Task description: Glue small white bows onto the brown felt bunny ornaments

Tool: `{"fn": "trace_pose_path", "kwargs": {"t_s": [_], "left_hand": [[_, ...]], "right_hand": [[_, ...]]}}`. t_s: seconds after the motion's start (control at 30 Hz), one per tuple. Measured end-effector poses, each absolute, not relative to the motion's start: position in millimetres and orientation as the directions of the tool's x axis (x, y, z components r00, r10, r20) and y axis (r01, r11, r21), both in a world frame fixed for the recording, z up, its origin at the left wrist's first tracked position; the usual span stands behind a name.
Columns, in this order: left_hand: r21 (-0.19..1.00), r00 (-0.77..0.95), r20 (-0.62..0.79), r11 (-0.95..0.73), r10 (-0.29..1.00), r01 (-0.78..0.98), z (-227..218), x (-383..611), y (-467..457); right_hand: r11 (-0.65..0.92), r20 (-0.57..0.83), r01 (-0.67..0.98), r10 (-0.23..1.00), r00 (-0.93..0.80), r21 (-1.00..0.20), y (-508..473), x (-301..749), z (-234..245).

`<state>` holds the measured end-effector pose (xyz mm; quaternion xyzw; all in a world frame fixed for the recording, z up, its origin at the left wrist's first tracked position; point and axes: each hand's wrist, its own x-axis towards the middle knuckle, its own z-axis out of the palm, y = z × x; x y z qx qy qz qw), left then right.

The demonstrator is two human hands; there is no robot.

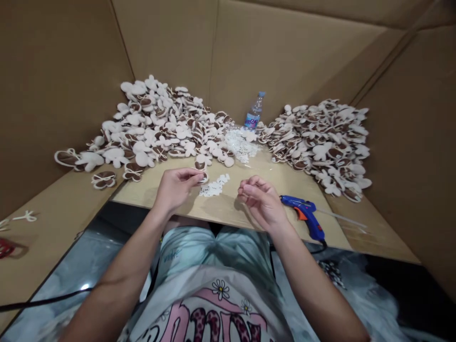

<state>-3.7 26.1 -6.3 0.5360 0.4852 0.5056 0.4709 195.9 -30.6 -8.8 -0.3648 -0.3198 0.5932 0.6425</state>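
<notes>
My left hand (176, 186) is closed on a brown-and-white flower-shaped piece (201, 172), held just above the cardboard board (228, 204). Beside it lies a small heap of tiny white bits (214, 186). My right hand (260, 199) hovers over the board with its fingers curled together in a pinch; what it holds, if anything, is too small to name. A blue hot glue gun (306, 216) lies on the board just right of that hand.
A big pile of the same flower pieces (156, 128) fills the back left, another pile (324, 142) the back right. Between them stand a plastic water bottle (254, 111) and a clear bag of white bits (242, 145). Cardboard walls (285, 52) enclose the space.
</notes>
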Motion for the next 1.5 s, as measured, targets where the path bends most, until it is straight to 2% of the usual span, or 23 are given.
{"fn": "trace_pose_path", "kwargs": {"t_s": [0.33, 0.6, 0.7, 0.9, 1.1, 1.27, 1.5], "left_hand": [[0.992, 0.172, -0.091, 0.104, 0.981, -0.070, -16.4, 3.4, 29.0], [0.936, 0.291, -0.220, 0.286, 0.931, -0.207, -16.0, 5.3, 29.9], [0.925, 0.309, -0.256, 0.325, 0.916, -0.197, -15.2, 6.5, 30.2], [0.949, 0.331, -0.265, 0.305, 0.906, -0.076, -9.4, 7.2, 29.6], [0.955, 0.388, -0.254, 0.292, 0.886, -0.041, -6.8, 7.3, 28.5], [0.929, 0.405, -0.306, 0.364, 0.862, -0.073, -3.7, 7.0, 27.1], [0.881, 0.491, -0.302, 0.435, 0.817, -0.183, 5.0, 4.2, 21.0]], "right_hand": [[0.022, -0.029, -0.268, 0.982, 0.187, -0.963, 0.3, 194.0, -8.8], [0.074, 0.055, -0.247, 0.995, 0.085, -0.966, 4.7, 200.6, -13.8], [0.090, 0.081, -0.221, 0.995, 0.051, -0.971, 3.3, 200.3, -17.0], [0.076, 0.071, -0.177, 0.997, 0.030, -0.981, 2.5, 197.0, -15.0], [0.071, 0.075, -0.126, 0.997, -0.027, -0.989, 1.7, 193.0, -9.5], [0.125, 0.130, -0.094, 0.991, -0.043, -0.988, 0.9, 191.4, -3.2], [0.196, 0.202, -0.054, 0.971, -0.126, -0.979, -5.8, 193.4, 6.9]]}}
